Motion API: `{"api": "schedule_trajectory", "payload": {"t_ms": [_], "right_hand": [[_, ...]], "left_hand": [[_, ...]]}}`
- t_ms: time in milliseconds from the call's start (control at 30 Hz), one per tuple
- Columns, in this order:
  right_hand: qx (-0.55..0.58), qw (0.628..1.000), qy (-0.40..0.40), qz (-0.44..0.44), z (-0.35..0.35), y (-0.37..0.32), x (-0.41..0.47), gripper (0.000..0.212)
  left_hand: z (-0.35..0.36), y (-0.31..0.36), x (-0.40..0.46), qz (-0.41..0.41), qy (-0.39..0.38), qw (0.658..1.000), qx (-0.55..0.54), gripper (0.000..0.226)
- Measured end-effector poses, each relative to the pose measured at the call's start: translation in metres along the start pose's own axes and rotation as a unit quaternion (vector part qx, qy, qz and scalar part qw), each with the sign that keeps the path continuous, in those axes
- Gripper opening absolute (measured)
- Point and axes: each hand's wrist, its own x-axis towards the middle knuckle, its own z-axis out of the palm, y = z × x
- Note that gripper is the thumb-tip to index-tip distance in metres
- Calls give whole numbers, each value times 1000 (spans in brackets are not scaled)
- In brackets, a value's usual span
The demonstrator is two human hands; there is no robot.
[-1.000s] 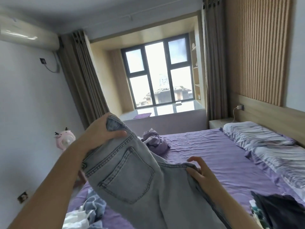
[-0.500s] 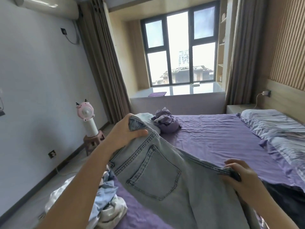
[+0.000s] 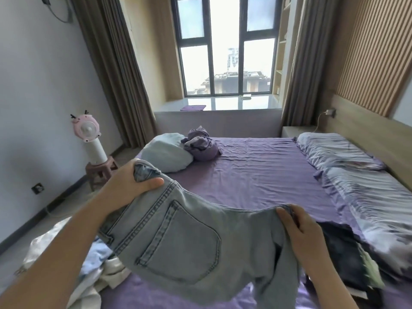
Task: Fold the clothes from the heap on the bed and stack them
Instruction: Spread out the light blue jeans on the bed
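I hold a pair of light blue jeans (image 3: 178,237) by the waistband above the purple bed (image 3: 256,175), back pocket facing me. My left hand (image 3: 131,186) grips the left end of the waistband, thumb on top. My right hand (image 3: 298,230) grips the right end. The legs hang down out of view. A heap of white and pale blue clothes (image 3: 89,266) lies at the bed's near left edge, partly hidden by my left arm. Dark clothes (image 3: 347,255) lie at the near right.
A pale blue pillow (image 3: 165,152) and a crumpled purple garment (image 3: 201,146) sit at the bed's far left. Grey-patterned pillows (image 3: 356,175) line the right side by the wooden headboard. A pink fan (image 3: 88,132) stands on a stool (image 3: 100,172) left of the bed.
The view has tilted down and toward the bed. My hands have spread apart, stretching the jeans' waistband wider and lower over the bed.
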Motion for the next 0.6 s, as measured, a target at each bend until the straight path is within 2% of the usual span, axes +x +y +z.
{"api": "schedule_trajectory", "payload": {"t_ms": [133,233,367,400,500,600], "right_hand": [[-41,998,-45,-3,-19,-21,11,12],[-76,993,-83,-42,-41,-40,29,24],[-97,974,-204,-28,-41,-46,61,26],[-114,964,-238,-20,-29,-40,69,25],[-175,921,-348,16,41,-1,81,35],[-215,874,-433,48,136,54,54,37]], "left_hand": [[16,3,-12,-60,-47,997,-24,44],[14,-7,-20,-108,-109,985,-81,45],[11,-44,-35,-175,-210,954,-121,30],[14,-58,-39,-192,-223,948,-118,28],[35,-113,-52,-250,-235,935,-93,52],[68,-178,-72,-312,-204,927,-43,67]]}}
